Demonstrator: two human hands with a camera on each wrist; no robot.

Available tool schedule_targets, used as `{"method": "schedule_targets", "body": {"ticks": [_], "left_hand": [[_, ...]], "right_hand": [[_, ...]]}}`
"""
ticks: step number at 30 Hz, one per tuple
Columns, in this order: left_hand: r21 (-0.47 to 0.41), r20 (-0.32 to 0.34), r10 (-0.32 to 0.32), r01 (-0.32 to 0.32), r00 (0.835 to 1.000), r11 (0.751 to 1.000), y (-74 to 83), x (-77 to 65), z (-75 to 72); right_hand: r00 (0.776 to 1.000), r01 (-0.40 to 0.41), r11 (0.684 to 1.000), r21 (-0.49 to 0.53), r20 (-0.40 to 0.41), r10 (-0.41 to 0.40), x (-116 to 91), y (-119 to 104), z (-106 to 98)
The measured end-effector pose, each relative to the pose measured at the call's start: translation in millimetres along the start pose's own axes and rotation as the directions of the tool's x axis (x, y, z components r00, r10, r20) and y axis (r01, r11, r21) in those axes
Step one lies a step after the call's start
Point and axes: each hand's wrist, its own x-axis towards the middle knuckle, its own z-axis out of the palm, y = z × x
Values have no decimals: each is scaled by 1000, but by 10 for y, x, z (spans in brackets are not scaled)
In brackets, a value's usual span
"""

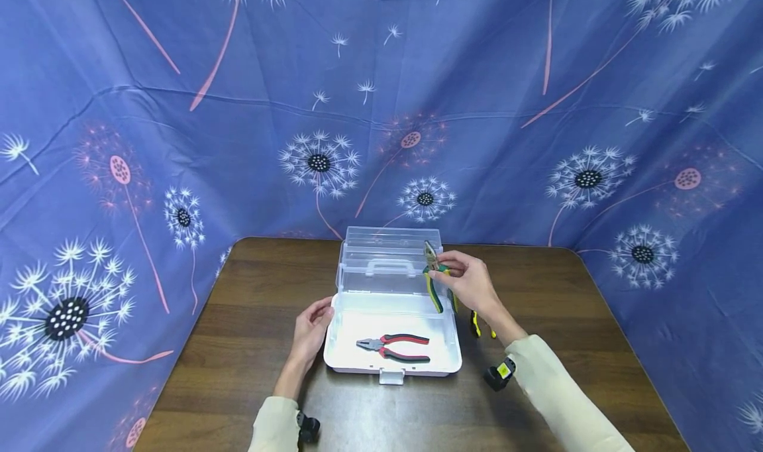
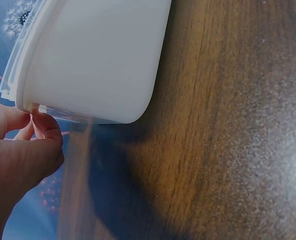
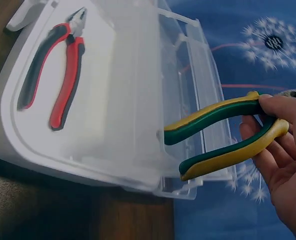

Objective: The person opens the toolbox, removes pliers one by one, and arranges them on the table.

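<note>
A white toolbox (image 1: pixel 357 309) stands on the table, its clear lid (image 1: pixel 352 276) tipped back. Inside lie pliers with red and black handles (image 1: pixel 405 357), jaws toward the left. My right hand (image 1: pixel 471 283) pinches a second pair of pliers, with green and yellow handles (image 3: pixel 223 117), near the pivot. These hang above the box's back right corner, jaws up and handles spread, as the right wrist view shows too. At the box's left wall, my left hand (image 1: pixel 311 329) holds the rim between thumb and fingers; the left wrist view shows this pinch beside the white wall (image 2: pixel 97 55).
Another tool with yellow and black handles (image 1: pixel 475 324) lies on the table right of the box, partly hidden by my right arm. A latch (image 1: pixel 391 377) hangs at the box's front. Behind the wooden table (image 1: pixel 262 273) hangs a blue dandelion-print cloth (image 1: pixel 256 160).
</note>
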Motion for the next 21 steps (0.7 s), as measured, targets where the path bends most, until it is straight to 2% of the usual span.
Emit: {"method": "schedule_targets", "body": {"ticks": [6,10,21], "left_hand": [[0,-1,-1,1,1000,1000,-2,-6,-4],[6,-14,1,-1,1000,1000,-17,0,0],[30,-47,-24,26,999,999,-35,21,13]], "right_hand": [[991,-125,987,99,-28,128,-23,134,-239],[982,-176,960,218,-29,186,-33,233,-376],[964,-237,949,210,-69,256,-140,640,-697]]}}
